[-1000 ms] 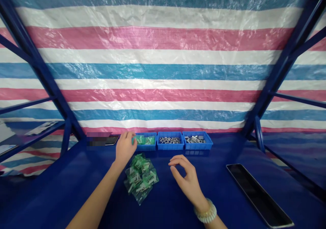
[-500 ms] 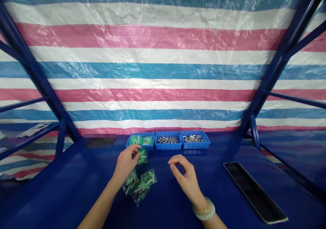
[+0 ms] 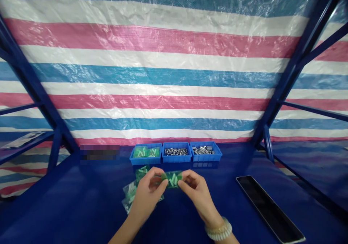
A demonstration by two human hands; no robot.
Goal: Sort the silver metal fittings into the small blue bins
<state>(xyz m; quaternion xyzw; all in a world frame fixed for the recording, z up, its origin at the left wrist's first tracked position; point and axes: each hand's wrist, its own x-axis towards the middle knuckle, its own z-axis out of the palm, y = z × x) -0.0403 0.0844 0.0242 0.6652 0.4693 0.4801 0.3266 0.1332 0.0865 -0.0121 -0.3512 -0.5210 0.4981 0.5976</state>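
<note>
My left hand [image 3: 149, 193] and my right hand [image 3: 196, 191] meet above the blue table, pinching opposite ends of a small green plastic packet [image 3: 172, 179] with white pieces inside. Just below my left hand lies a loose heap of similar packets [image 3: 129, 195], partly hidden by that hand. Another packet [image 3: 141, 172] lies at the heap's far end. A blue bin of green packets [image 3: 145, 159] stands just beyond my hands.
Next to that bin stand a blue bin of small dark-and-silver cylinders [image 3: 175, 152] and a blue bin of metal pieces [image 3: 205, 151]. A flat black panel [image 3: 269, 209] lies at the right. A blurred patch [image 3: 99, 152] sits back left. Blue steel uprights [image 3: 285, 70] flank a striped tarp [image 3: 163, 102].
My hands have come together at the middle, and both now hold a green packet. The packet heap looks shifted left, and the whole view has tilted slightly.
</note>
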